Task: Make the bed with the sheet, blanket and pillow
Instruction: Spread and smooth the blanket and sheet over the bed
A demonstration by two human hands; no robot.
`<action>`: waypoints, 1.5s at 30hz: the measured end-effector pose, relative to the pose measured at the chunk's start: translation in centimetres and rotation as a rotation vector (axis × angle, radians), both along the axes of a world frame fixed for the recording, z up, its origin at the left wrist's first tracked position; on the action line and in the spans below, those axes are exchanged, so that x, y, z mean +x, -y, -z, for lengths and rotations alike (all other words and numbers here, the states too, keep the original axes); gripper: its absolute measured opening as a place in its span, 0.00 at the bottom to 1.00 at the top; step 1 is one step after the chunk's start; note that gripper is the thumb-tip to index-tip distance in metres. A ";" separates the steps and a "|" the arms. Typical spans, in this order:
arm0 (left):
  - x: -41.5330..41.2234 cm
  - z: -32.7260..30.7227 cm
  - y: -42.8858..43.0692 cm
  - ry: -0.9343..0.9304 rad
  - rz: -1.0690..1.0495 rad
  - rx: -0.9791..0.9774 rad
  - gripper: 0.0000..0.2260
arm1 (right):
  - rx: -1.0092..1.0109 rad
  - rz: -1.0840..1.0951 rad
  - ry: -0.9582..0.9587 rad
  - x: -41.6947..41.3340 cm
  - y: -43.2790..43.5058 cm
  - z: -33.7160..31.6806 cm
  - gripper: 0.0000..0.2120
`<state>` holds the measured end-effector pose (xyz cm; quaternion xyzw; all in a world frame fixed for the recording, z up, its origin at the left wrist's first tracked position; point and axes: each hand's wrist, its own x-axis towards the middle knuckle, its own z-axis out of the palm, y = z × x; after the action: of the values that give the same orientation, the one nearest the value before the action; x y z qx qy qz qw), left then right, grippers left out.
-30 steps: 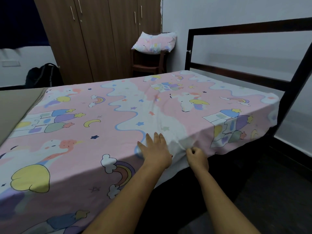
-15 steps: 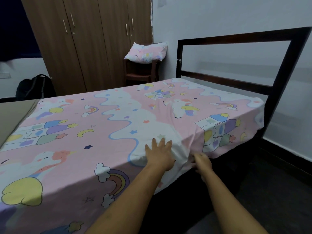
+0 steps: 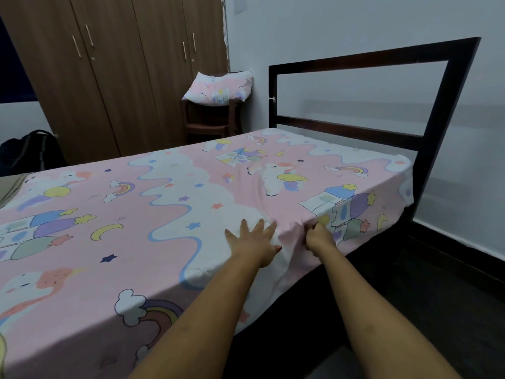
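Dim bedroom on my feed: a pale wall (image 3: 355,23) at the far right and a brown wardrobe (image 3: 109,77) across the far left. The sheet (image 3: 169,203), pink and white with rainbows, castles, moons and stars, is spread flat over the bed frame (image 3: 437,110), whose dark open headboard stands at the right end. The near side of the sheet turns over the edge and hangs down.

I see the left hand (image 3: 252,244) lying flat on the sheet right at that near edge, palm down, fingers straight and fanned apart, pressing the cloth. Just to its right, the right hand (image 3: 319,237) is clenched on the sheet. Its fingers are curled and pinch a bunch of fabric at the edge, and creases run from that pinch across the top toward the far side. The two hands are close but not touching, and a small ridge of pink cloth rises between them. Both bare forearms reach in from the near bottom of my view.

The pillow (image 3: 218,87), in a matching print, rests on a dark wooden chair (image 3: 210,121) in the far corner between wardrobe and wall. At the left edge a strip of olive cloth (image 3: 8,184) lies beside the sheet; I cannot tell whether it is the blanket. A black backpack (image 3: 30,149) sits low beside the wardrobe at far left. Dark floor (image 3: 410,296) fills the near right.
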<state>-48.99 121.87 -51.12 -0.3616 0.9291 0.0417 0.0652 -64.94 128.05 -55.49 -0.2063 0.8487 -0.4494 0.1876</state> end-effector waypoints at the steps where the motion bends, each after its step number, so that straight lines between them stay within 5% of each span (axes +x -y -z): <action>1: -0.3 0.0 0.0 0.001 -0.002 0.001 0.28 | 0.008 -0.009 -0.014 0.0 -0.1 -0.3 0.05; 14: -1.8 -0.1 1.6 -0.098 0.037 0.104 0.27 | 0.369 0.060 -0.368 -1.0 -2.4 1.8 0.13; 20: -3.6 -0.1 2.0 -0.092 0.053 0.064 0.26 | 0.265 -0.050 -0.212 -2.2 -2.4 2.0 0.11; 26: -6.3 0.8 2.0 -0.089 0.123 -0.020 0.24 | -0.133 -0.051 0.261 -5.5 -3.8 2.2 0.05; 33: -8.8 1.3 1.9 -0.060 0.158 -0.078 0.24 | -0.160 0.143 0.418 -9.4 -2.6 4.3 0.27; 38: -9.9 1.8 2.2 -0.068 0.188 -0.107 0.24 | -0.211 0.146 0.397 -10.3 -0.2 5.5 0.25; 45: -11.2 2.2 2.8 -0.086 0.224 -0.120 0.25 | -0.111 0.124 0.113 -11.6 0.2 5.1 0.11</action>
<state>-60.24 119.05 -53.30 -0.2566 0.9665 -0.0059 0.0077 -76.50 127.82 -60.59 -0.1376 0.8216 -0.5175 0.1954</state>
